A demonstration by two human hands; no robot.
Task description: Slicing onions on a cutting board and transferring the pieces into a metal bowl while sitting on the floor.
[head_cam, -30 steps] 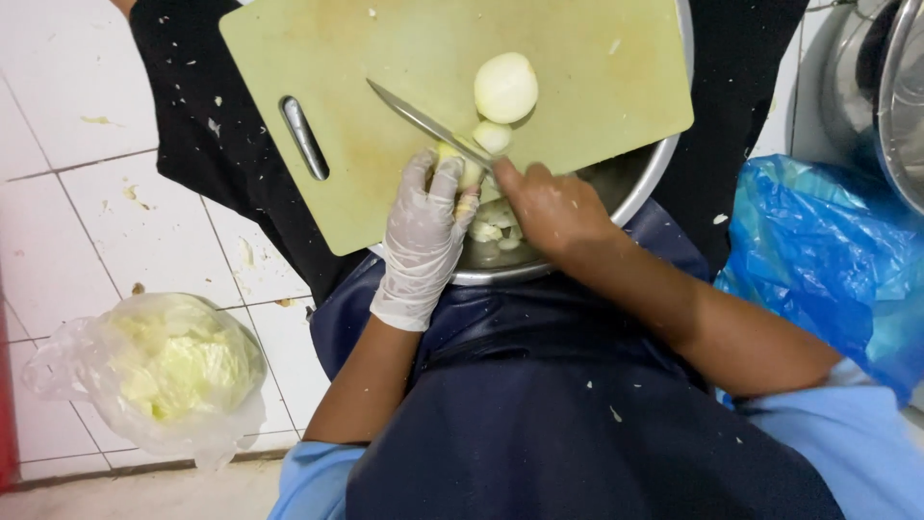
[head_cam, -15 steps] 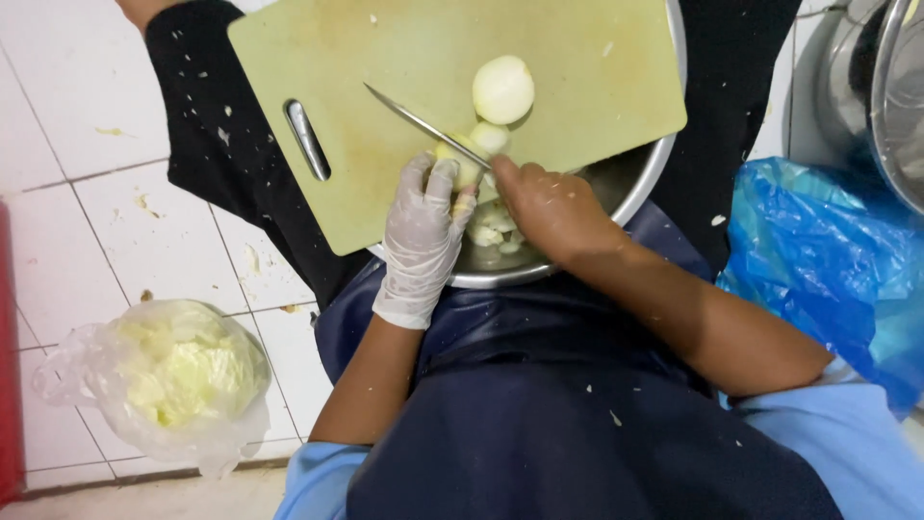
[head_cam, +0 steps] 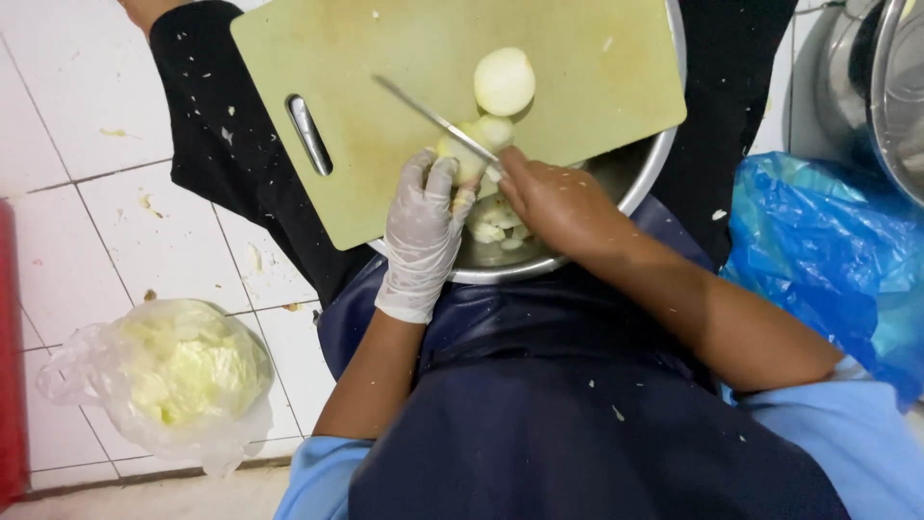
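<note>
Gloved left hand fingers pinch an onion piece on the cutting board; right hand grips a knife

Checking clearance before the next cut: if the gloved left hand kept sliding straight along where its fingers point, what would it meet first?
The gloved left hand points up the pale green plastic cutting board. Its fingertips already touch the small peeled onion piece under the thin metal knife blade; that comes first, though depth is unclear.
</note>
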